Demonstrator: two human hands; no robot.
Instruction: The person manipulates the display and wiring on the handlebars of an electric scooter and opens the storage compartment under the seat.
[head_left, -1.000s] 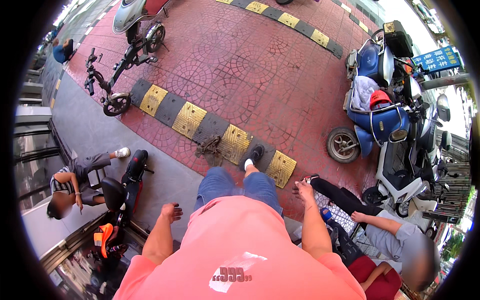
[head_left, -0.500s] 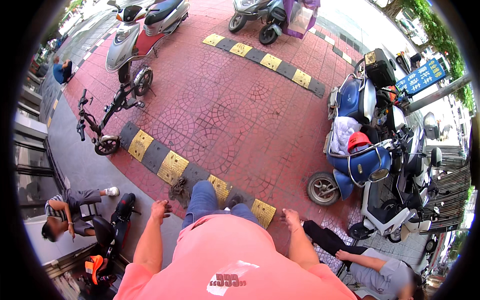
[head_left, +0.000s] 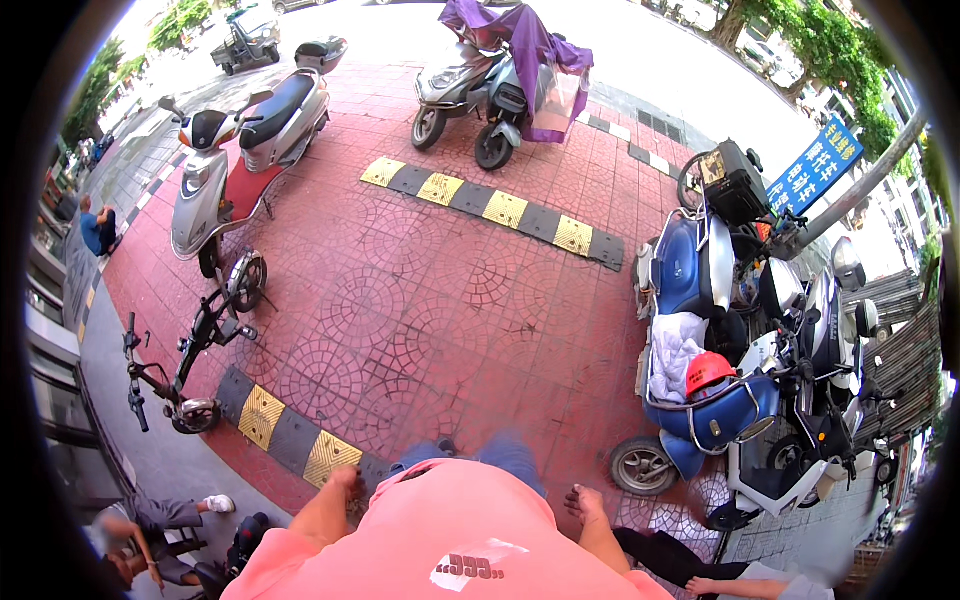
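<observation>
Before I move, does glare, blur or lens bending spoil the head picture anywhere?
Head view, top: glare washes out the road; head view, low centre: the right jeans leg is blurred, the left hand and right hand clearer; head view, left: the grey pavement curves.

V. bright daylight, bg street [head_left: 640, 60] overexp'd, fisheye edges warped.

Right fingers [head_left: 576, 497] above red paving [head_left: 440, 330]
</observation>
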